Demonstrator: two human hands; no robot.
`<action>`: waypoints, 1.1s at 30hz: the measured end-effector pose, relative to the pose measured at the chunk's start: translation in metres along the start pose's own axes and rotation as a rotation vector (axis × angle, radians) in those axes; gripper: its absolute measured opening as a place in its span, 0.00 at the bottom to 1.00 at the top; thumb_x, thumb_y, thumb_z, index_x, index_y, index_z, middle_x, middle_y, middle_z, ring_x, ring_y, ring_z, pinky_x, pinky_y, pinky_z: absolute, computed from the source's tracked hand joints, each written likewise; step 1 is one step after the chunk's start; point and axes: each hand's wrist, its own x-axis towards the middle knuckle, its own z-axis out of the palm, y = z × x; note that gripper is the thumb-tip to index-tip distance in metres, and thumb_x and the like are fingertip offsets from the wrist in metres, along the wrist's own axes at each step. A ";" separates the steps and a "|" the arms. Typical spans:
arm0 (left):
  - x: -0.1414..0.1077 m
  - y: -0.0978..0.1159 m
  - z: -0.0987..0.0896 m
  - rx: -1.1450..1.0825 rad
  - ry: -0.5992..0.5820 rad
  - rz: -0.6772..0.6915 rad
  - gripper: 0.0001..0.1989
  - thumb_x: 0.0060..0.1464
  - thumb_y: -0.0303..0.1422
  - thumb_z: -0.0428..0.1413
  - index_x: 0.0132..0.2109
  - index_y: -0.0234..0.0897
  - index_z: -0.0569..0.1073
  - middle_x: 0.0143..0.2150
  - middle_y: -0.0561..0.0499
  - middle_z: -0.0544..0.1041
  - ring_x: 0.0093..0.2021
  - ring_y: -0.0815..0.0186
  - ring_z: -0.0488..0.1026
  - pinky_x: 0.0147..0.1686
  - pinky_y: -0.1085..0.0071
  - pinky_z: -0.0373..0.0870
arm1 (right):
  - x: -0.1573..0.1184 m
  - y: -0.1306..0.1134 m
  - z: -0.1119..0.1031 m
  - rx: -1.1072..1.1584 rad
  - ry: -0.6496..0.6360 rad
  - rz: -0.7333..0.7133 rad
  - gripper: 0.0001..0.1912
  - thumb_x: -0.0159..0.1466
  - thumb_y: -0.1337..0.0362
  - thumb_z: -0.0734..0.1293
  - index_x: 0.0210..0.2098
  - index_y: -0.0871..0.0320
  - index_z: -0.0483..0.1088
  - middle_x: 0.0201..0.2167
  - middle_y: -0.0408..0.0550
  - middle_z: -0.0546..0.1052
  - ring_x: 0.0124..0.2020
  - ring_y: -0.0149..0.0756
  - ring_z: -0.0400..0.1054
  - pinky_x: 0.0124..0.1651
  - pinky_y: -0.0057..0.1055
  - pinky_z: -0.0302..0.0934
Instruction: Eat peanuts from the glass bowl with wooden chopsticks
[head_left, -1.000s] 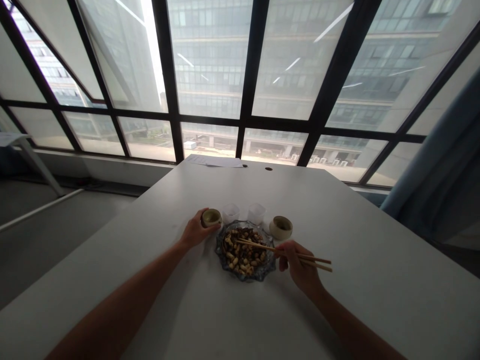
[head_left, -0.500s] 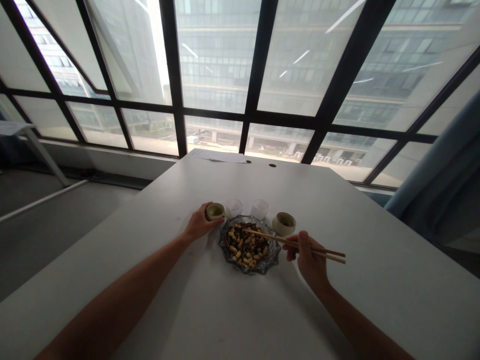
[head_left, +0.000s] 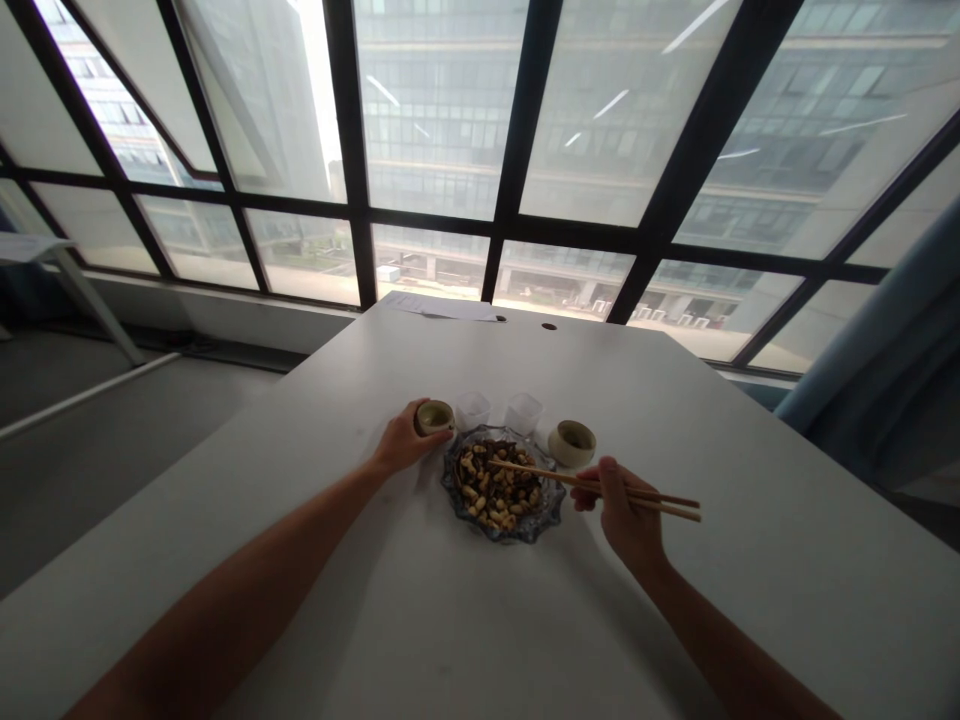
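Note:
My left hand [head_left: 405, 438] is closed around the side of a small olive-coloured cup [head_left: 436, 418] that stands on the white table. A pair of wooden chopsticks [head_left: 660, 502] lies in the grip of my right hand [head_left: 624, 512]. Their tips reach over a scalloped glass bowl [head_left: 551, 510], onto the peanuts and dark strips [head_left: 495, 485] inside it. Whether the tips pinch a piece is too small to tell. Just behind my right hand stands a second small cup [head_left: 571, 444] with something dark inside.
Two clear plastic cups [head_left: 523, 412] stand behind the bowl, between the olive cups. Papers [head_left: 439, 306] lie at the far edge of the white table [head_left: 442, 620], near two round holes. Beyond are large framed windows, with a blue curtain [head_left: 892, 330] on the right.
The view has shifted slightly, so everything sits a little further right and higher. Both hands keep their grips, and the chopstick tips stay over the bowl's contents.

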 end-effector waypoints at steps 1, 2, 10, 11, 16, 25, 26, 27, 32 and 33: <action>0.000 0.000 0.000 0.002 -0.003 0.002 0.38 0.44 0.49 0.66 0.58 0.35 0.69 0.50 0.43 0.79 0.50 0.54 0.77 0.53 0.59 0.72 | 0.000 -0.001 0.000 -0.004 -0.026 -0.003 0.29 0.60 0.37 0.66 0.24 0.58 0.74 0.15 0.48 0.75 0.14 0.34 0.68 0.17 0.29 0.63; 0.000 -0.001 0.000 0.003 -0.005 0.005 0.38 0.44 0.49 0.66 0.58 0.36 0.68 0.51 0.43 0.79 0.50 0.54 0.77 0.53 0.59 0.72 | 0.000 -0.001 0.001 -0.007 -0.053 -0.005 0.29 0.60 0.37 0.67 0.24 0.58 0.75 0.15 0.48 0.75 0.15 0.34 0.68 0.17 0.29 0.63; 0.001 0.000 0.000 0.001 0.008 0.007 0.37 0.43 0.49 0.66 0.57 0.37 0.69 0.50 0.44 0.80 0.50 0.53 0.77 0.52 0.58 0.73 | 0.003 0.011 0.001 0.112 -0.015 0.071 0.30 0.56 0.35 0.69 0.25 0.59 0.75 0.15 0.48 0.75 0.14 0.34 0.68 0.17 0.29 0.63; 0.000 0.001 0.000 0.000 0.010 0.006 0.37 0.43 0.49 0.66 0.57 0.37 0.69 0.50 0.44 0.80 0.49 0.53 0.77 0.52 0.58 0.73 | 0.003 0.014 0.001 0.144 0.005 0.107 0.30 0.55 0.35 0.69 0.25 0.59 0.75 0.14 0.48 0.75 0.13 0.34 0.67 0.16 0.29 0.62; -0.001 0.002 0.000 -0.028 0.013 0.024 0.36 0.42 0.47 0.68 0.56 0.37 0.70 0.49 0.44 0.80 0.49 0.55 0.77 0.52 0.59 0.73 | 0.006 0.026 0.001 0.382 0.130 0.346 0.31 0.47 0.35 0.75 0.22 0.60 0.72 0.13 0.46 0.73 0.12 0.31 0.65 0.14 0.26 0.59; -0.001 -0.006 0.002 -0.058 0.150 0.275 0.35 0.40 0.35 0.68 0.57 0.37 0.67 0.57 0.42 0.75 0.57 0.54 0.73 0.58 0.57 0.69 | 0.015 0.026 -0.005 0.586 0.282 0.709 0.24 0.72 0.55 0.61 0.22 0.59 0.67 0.13 0.44 0.70 0.12 0.26 0.63 0.14 0.18 0.58; -0.002 -0.006 0.002 -0.061 0.161 0.297 0.35 0.41 0.35 0.68 0.57 0.37 0.67 0.58 0.41 0.74 0.58 0.54 0.73 0.59 0.57 0.69 | 0.015 0.025 -0.005 0.595 0.283 0.721 0.24 0.73 0.56 0.59 0.22 0.59 0.67 0.13 0.44 0.69 0.12 0.26 0.62 0.14 0.18 0.58; -0.002 -0.007 0.002 -0.062 0.169 0.314 0.35 0.41 0.34 0.67 0.57 0.37 0.67 0.58 0.41 0.74 0.59 0.54 0.72 0.60 0.56 0.68 | 0.015 0.023 -0.005 0.599 0.285 0.728 0.24 0.74 0.57 0.58 0.22 0.59 0.66 0.12 0.44 0.69 0.12 0.26 0.62 0.13 0.18 0.57; -0.001 -0.008 0.002 -0.045 0.197 0.326 0.34 0.42 0.34 0.67 0.57 0.37 0.67 0.58 0.41 0.74 0.59 0.53 0.72 0.60 0.55 0.68 | 0.014 0.019 -0.004 0.586 0.276 0.729 0.25 0.74 0.58 0.56 0.22 0.59 0.66 0.12 0.44 0.69 0.11 0.26 0.61 0.13 0.18 0.56; -0.001 -0.008 0.003 -0.042 0.203 0.321 0.34 0.41 0.34 0.67 0.57 0.37 0.67 0.58 0.41 0.74 0.58 0.53 0.72 0.60 0.55 0.69 | 0.014 0.020 -0.004 0.582 0.274 0.727 0.25 0.74 0.58 0.56 0.23 0.59 0.66 0.12 0.44 0.69 0.11 0.26 0.61 0.13 0.18 0.56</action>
